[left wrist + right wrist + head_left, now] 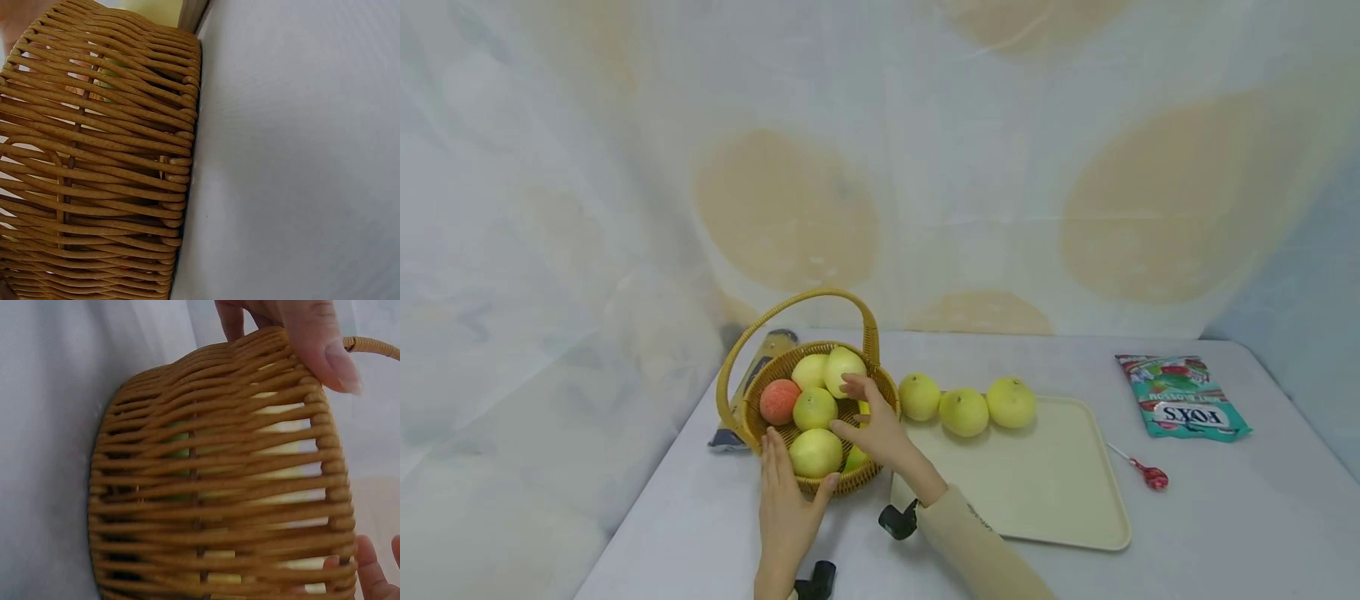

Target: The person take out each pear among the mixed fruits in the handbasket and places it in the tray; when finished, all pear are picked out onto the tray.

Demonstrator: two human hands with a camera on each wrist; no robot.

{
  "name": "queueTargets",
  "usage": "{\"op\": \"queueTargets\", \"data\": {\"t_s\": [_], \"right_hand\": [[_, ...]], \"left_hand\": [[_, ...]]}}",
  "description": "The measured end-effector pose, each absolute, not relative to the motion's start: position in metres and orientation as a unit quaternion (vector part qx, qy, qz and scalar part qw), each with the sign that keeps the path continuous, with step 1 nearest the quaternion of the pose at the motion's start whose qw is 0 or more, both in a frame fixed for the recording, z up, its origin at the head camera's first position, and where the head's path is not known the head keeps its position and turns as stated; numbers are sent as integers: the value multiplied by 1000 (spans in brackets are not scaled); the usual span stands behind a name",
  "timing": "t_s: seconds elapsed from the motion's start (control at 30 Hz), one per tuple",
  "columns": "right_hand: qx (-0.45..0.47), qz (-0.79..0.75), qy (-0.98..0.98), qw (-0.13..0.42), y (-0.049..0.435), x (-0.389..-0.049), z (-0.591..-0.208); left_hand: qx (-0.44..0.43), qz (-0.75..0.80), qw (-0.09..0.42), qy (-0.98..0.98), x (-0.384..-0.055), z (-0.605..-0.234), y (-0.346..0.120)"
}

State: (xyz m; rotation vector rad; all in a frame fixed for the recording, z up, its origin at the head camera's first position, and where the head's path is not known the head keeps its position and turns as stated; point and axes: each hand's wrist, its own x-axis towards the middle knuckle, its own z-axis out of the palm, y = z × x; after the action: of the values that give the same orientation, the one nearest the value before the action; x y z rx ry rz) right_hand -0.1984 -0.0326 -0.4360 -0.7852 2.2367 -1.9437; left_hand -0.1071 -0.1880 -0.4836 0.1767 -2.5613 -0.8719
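Observation:
A wicker basket (861,479) with a tall arched handle stands on the white table, holding a red-orange round fruit (779,402) and several yellow-green round fruits (816,453). My left hand (788,508) touches the basket's near-left side, its fingers straight along the outside and its thumb at the near rim; the right wrist view shows that thumb (340,362) over the rim. Over the basket's right part is my right hand (880,429), fingers apart beside the fruit, nothing seen in its grasp. Whether its fingertips touch a fruit, I cannot tell. Woven wall (106,162) fills much of the left wrist view.
Right of the basket lies a cream tray (1045,475), with three yellow-green fruits (964,412) along its far-left edge. Farther right are a red lollipop (1152,477) and a green FOX'S candy bag (1183,398). A dark and gold packet (730,439) lies behind the basket's left side.

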Motion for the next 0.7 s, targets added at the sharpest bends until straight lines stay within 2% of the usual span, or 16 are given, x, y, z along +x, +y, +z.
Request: {"op": "queueTargets", "data": {"t_s": [0.43,0.7], "right_hand": [[-321,-572,751,84,-54,-205,-437],[-327,-533,769,130,-67,-207,-435]], "left_hand": [[60,-312,217,-923,-107,-483,-189],[61,-315,212,-923,-107,-483,-189]]}}
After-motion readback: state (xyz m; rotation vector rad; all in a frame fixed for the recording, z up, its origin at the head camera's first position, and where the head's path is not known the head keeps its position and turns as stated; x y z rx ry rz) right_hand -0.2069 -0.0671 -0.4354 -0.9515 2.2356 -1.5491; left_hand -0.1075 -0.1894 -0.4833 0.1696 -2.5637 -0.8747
